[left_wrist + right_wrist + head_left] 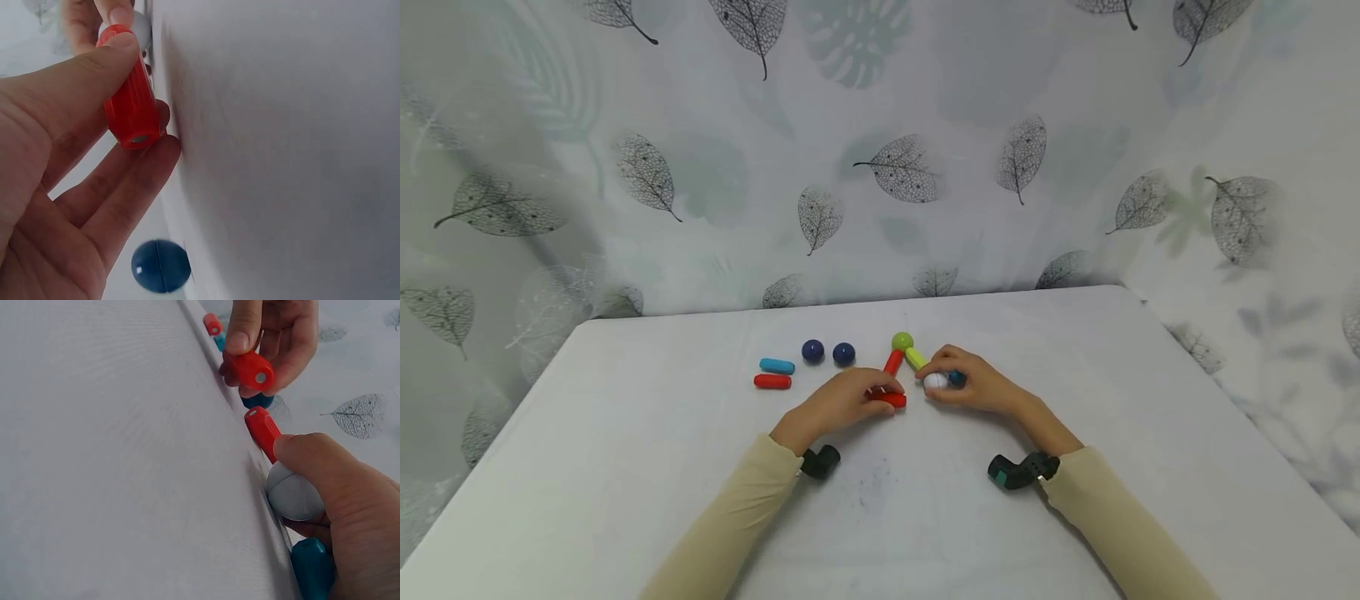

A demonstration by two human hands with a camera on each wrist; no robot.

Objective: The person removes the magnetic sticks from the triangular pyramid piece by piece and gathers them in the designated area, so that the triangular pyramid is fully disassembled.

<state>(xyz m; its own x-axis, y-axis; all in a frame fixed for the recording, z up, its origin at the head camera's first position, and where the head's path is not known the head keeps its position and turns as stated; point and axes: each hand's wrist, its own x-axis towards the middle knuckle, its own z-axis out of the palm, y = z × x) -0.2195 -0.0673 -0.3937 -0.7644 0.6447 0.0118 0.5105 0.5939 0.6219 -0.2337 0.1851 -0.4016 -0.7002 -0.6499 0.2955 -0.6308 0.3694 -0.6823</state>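
Observation:
My left hand pinches a red rod between thumb and fingers; its visible end has a small grey spot. My right hand grips a white ball, thumb on one side. Close under that hand is a teal-blue rod; whether it touches the ball I cannot tell. Just beyond the hands, a lime green ball meets the ends of a second red rod and a yellow-green rod. The yellow-green rod runs toward the white ball, its near end partly hidden by the right fingers.
Left of the hands, two dark blue balls sit apart on the white-covered table. Farther left lie a light blue rod and another red rod, side by side. A leaf-patterned curtain hangs behind the table.

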